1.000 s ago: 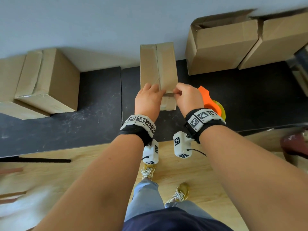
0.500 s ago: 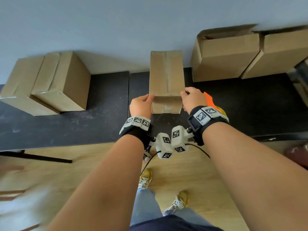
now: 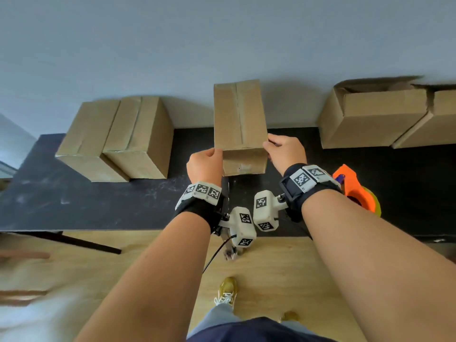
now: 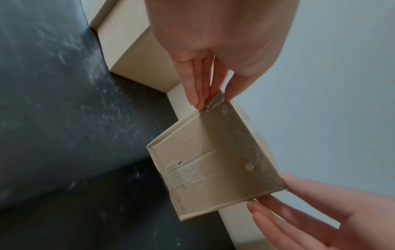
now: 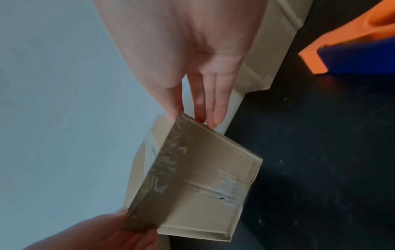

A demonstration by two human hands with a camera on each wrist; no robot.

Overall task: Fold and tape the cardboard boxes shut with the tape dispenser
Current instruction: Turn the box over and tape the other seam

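A narrow cardboard box (image 3: 239, 124) stands lengthwise at the middle of the black table (image 3: 86, 201). Clear tape runs along its top seam and down its near end (image 4: 188, 177). My left hand (image 3: 212, 156) pinches the near left corner, thumb on top and fingers down the side (image 4: 192, 84). My right hand (image 3: 274, 146) grips the near right corner the same way (image 5: 215, 101). The orange tape dispenser (image 3: 350, 183) lies on the table to the right, partly hidden behind my right wrist, with nothing holding it.
Two closed boxes (image 3: 116, 137) sit side by side at the left. Two boxes with raised flaps (image 3: 375, 114) stand at the back right against the wall. The table's front edge runs just under my wrists, with wooden floor below.
My hands were together at the middle of the box's near top edge. They have slid apart to its two near corners and now hold it there.
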